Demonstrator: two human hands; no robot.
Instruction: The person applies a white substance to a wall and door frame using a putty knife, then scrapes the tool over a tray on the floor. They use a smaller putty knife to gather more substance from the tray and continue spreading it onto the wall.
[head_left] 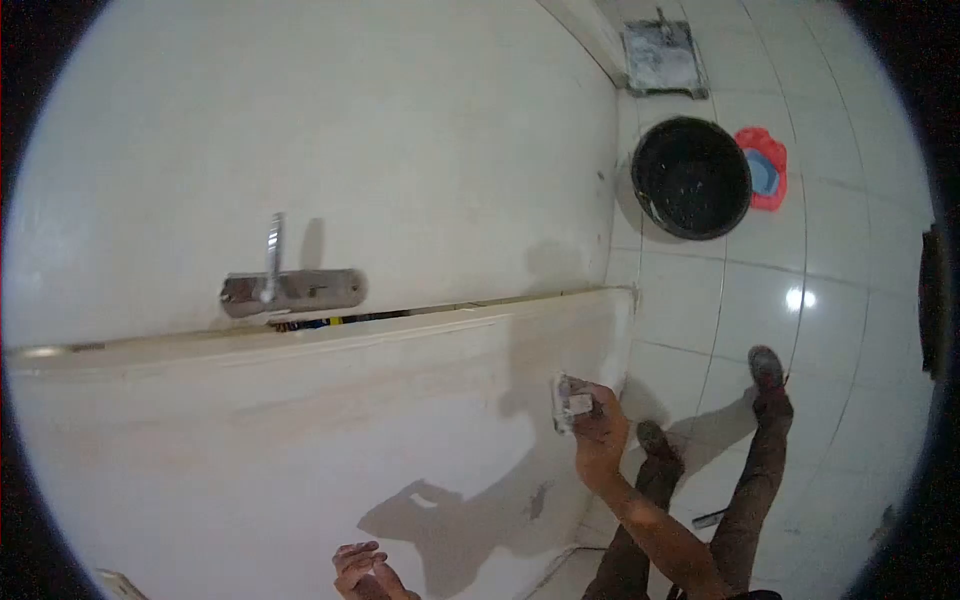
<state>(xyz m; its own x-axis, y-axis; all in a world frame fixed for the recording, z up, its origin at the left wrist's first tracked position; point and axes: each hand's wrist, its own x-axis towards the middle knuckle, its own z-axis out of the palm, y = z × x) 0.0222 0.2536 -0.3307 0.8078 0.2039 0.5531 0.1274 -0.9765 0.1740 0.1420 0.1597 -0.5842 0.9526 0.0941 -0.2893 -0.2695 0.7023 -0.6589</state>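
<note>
My right hand (pixel 598 420) is closed around a small, whitish, flat block that looks like a sanding block (pixel 560 405). Its flat side faces the pale wall (pixel 300 450), at or very near the surface, beside the wall's right-hand edge. Lower down and to the left, my left hand (pixel 368 574) shows at the bottom of the view. Its fingers are loosely bent with the thumb apart, and I see nothing in it. Smudged pinkish and whitish bands run along the wall under the door frame (pixel 420 328). My arms cast shadows over it.
A white door (pixel 430 150) with a metal handle plate (pixel 335 288) stands beside the wall. On the tiled floor (pixel 740 300) are a black bucket (pixel 690 180), a red bag (pixel 775 195) with something blue in it, a powdery square tray (pixel 665 68) and a small flat object (pixel 709 519).
</note>
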